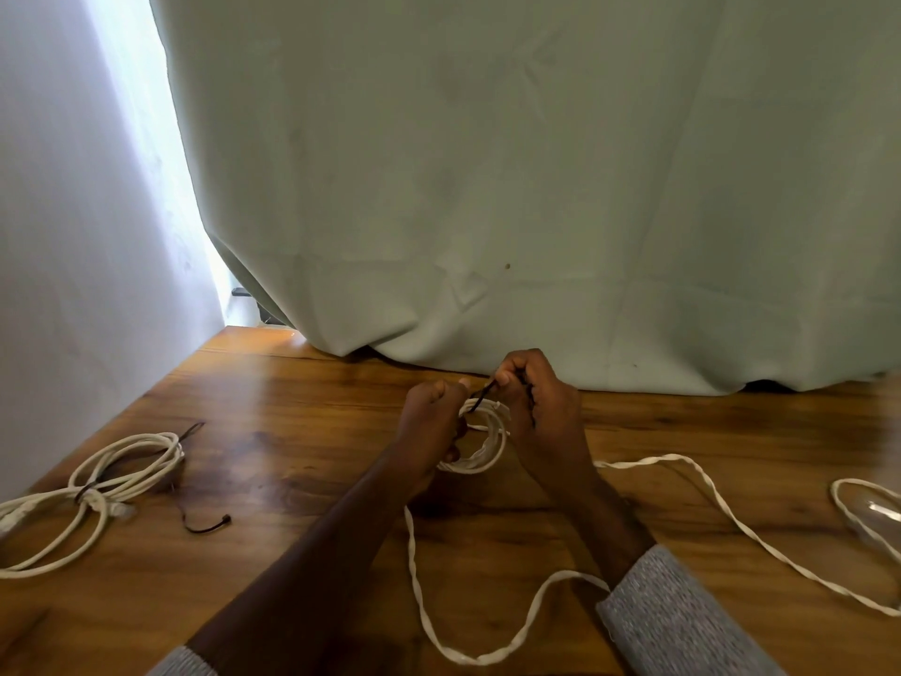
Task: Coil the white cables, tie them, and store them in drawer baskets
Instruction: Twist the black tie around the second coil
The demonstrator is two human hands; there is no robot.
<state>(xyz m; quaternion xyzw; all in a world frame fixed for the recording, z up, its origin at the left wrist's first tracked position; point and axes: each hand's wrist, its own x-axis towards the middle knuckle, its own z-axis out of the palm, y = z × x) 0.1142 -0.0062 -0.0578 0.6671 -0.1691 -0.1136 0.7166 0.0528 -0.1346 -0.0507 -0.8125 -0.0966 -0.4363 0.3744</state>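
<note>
A small coil of white cable (487, 444) rests on the wooden table (302, 431) between my hands. My left hand (429, 431) grips the coil's left side. My right hand (541, 407) is closed at the coil's right side and pinches a thin dark tie (482, 393) that runs across the top of the coil. A loose tail of the same white cable (414, 578) trails toward me and loops off to the right. At the left lies a bigger white cable bundle (97, 490), bound in the middle by a dark tie.
A spare dark tie (207, 526) lies loose on the table right of the tied bundle. Another white cable loop (863, 509) shows at the right edge. A pale green curtain (487, 187) hangs behind the table; a white wall is on the left.
</note>
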